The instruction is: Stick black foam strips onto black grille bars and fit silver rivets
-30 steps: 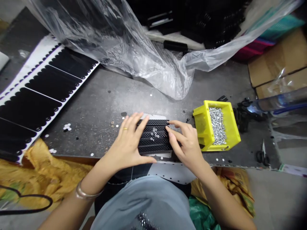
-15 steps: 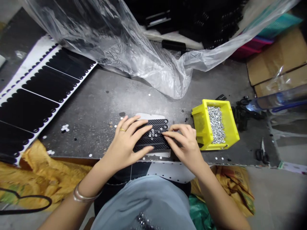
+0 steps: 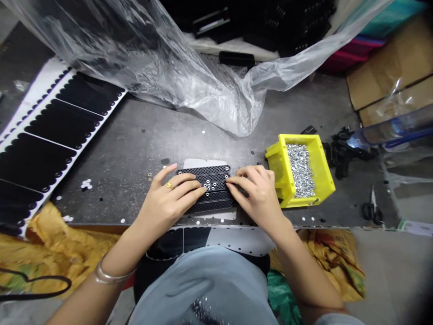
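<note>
Several black lattice-patterned plastic strips (image 3: 216, 197) lie side by side on the table in front of me. A small cluster of metal nuts (image 3: 208, 182) rests loose on their middle, and single nuts sit at some strip ends. My left hand (image 3: 171, 198) lies over the strips' left part, fingers stretched out, its index fingertip beside the cluster; its thumb is hidden. At the strips' right end, my right hand (image 3: 259, 192) pinches with thumb and index finger; what is between them is too small to make out.
A yellow bin (image 3: 283, 171) full of small nuts stands right of my right hand. Scissors (image 3: 373, 210) lie near the front edge. Clear plastic sheeting (image 3: 233, 108) hangs across the back. Printed black-and-white sheets (image 3: 50, 131) lie at left; cardboard (image 3: 392, 67) stands back right.
My left hand has drawn its thumb in, and its index fingertip now reaches the nut cluster. The right pinch has stayed at the strips' right end. The view has shifted slightly.
</note>
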`<state>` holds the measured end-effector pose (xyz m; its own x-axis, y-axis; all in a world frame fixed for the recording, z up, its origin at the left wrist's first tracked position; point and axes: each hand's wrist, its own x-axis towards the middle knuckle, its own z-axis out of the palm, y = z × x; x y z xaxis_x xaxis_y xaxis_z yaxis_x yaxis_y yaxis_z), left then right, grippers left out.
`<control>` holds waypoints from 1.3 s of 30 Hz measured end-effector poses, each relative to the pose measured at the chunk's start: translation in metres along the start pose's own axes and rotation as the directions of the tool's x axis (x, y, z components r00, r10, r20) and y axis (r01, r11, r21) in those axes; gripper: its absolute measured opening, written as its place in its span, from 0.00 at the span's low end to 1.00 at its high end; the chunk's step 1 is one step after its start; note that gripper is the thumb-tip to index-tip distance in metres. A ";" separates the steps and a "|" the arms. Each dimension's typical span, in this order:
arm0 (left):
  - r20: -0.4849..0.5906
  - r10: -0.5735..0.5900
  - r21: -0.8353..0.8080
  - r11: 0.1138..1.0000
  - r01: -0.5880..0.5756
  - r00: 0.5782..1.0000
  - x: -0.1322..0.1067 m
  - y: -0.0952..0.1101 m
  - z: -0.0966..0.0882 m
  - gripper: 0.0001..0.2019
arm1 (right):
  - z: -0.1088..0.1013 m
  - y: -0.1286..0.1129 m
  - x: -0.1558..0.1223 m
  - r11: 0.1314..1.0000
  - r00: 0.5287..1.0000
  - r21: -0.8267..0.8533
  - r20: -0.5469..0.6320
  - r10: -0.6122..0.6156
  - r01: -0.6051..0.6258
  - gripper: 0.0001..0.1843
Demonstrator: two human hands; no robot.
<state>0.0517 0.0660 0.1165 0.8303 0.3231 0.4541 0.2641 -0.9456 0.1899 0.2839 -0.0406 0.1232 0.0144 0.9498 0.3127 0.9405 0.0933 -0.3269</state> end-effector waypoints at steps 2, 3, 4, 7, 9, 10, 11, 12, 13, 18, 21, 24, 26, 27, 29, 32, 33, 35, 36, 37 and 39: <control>-0.006 -0.003 -0.004 1.000 0.003 1.000 0.003 0.001 0.000 0.08 | -0.003 0.003 -0.002 1.000 1.000 -0.016 0.010 0.000 0.000 0.05; -0.005 -0.011 -0.003 1.000 0.011 1.000 0.004 0.001 -0.001 0.07 | -0.005 0.004 -0.004 1.000 1.000 -0.026 0.017 0.001 -0.001 0.05; 0.000 -0.019 0.000 1.000 0.019 1.000 0.004 0.000 -0.002 0.06 | -0.007 0.005 -0.006 0.999 1.000 -0.036 0.020 0.001 0.000 0.05; -0.019 -0.052 0.036 0.998 0.052 0.998 -0.005 -0.003 -0.009 0.07 | -0.012 0.003 -0.015 0.997 0.999 -0.059 0.022 -0.042 0.043 0.07; -0.056 -0.070 0.081 0.994 0.074 0.996 -0.015 -0.006 -0.013 0.08 | -0.015 -0.001 -0.022 0.994 0.995 -0.066 0.052 -0.079 0.083 0.11; -0.071 -0.078 0.106 0.991 0.085 0.994 -0.020 -0.006 -0.015 0.09 | -0.015 -0.003 -0.024 0.994 0.994 -0.069 0.073 -0.083 0.088 0.13; -0.083 -0.083 0.127 0.987 0.093 0.993 -0.024 -0.005 -0.016 0.10 | -0.015 -0.006 -0.026 0.994 0.993 -0.072 0.089 -0.072 0.079 0.14; -0.092 -0.083 0.146 0.985 0.096 0.992 -0.028 -0.004 -0.017 0.11 | -0.015 -0.009 -0.027 0.996 0.994 -0.072 0.099 -0.052 0.060 0.15; -0.097 -0.093 0.165 0.980 0.108 0.991 -0.031 -0.001 -0.017 0.11 | -0.015 -0.013 -0.027 0.997 0.994 -0.075 0.104 -0.028 0.036 0.15; -0.059 -0.140 0.249 0.957 0.151 0.988 -0.034 0.015 -0.018 0.12 | -0.011 -0.028 -0.020 0.974 0.995 -0.223 0.094 -0.023 0.043 0.12; -0.031 -0.135 0.285 0.949 0.138 0.990 -0.032 0.022 -0.021 0.12 | -0.012 -0.033 -0.018 0.959 0.994 -0.279 0.104 -0.031 0.059 0.12; -0.008 -0.136 0.278 0.951 0.133 0.991 -0.028 0.024 -0.023 0.10 | -0.014 -0.028 -0.018 0.961 0.992 -0.265 0.116 -0.053 0.083 0.12; -0.006 -0.157 0.216 0.964 0.154 0.988 -0.022 0.024 -0.021 0.10 | -0.014 -0.017 -0.018 0.980 0.991 -0.182 0.122 -0.061 0.083 0.12; 0.004 -0.153 0.164 0.975 0.150 0.988 -0.018 0.024 -0.018 0.11 | -0.014 -0.010 -0.018 0.992 0.991 -0.110 0.125 -0.052 0.066 0.12; 0.023 -0.115 0.060 0.992 0.114 0.993 -0.012 0.025 -0.011 0.12 | -0.014 0.003 -0.017 0.999 0.993 0.041 0.115 -0.018 0.013 0.11; 0.017 -0.057 0.015 0.998 0.057 0.998 -0.007 0.023 -0.002 0.11 | -0.011 0.014 -0.013 0.992 0.998 0.127 0.067 0.001 -0.010 0.10; 0.000 -0.050 0.026 0.998 0.050 0.999 -0.007 0.022 -0.001 0.10 | -0.010 0.014 -0.011 0.994 0.999 0.107 0.046 -0.008 0.003 0.09; -0.018 -0.038 0.054 0.998 0.039 0.999 -0.013 0.019 -0.004 0.09 | -0.007 0.009 -0.007 0.998 0.999 0.048 0.011 -0.048 0.047 0.08; -0.021 -0.034 0.071 0.997 0.036 0.999 -0.017 0.018 -0.007 0.09 | -0.004 0.004 -0.004 0.997 0.997 0.026 -0.001 -0.073 0.073 0.08; -0.026 -0.034 0.090 0.995 0.036 0.999 -0.021 0.016 -0.011 0.09 | -0.002 0.000 -0.001 0.995 0.995 0.014 -0.005 -0.097 0.097 0.08; -0.035 -0.046 0.127 0.991 0.050 0.998 -0.028 0.014 -0.018 0.11 | 0.002 -0.006 0.004 0.991 0.991 0.011 0.011 -0.132 0.132 0.09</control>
<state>0.0232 0.0443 0.1219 0.7993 0.3677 0.4752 0.3661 -0.9252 0.1001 0.2775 -0.0364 0.1250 -0.1139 0.9322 0.3436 0.9303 0.2214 -0.2923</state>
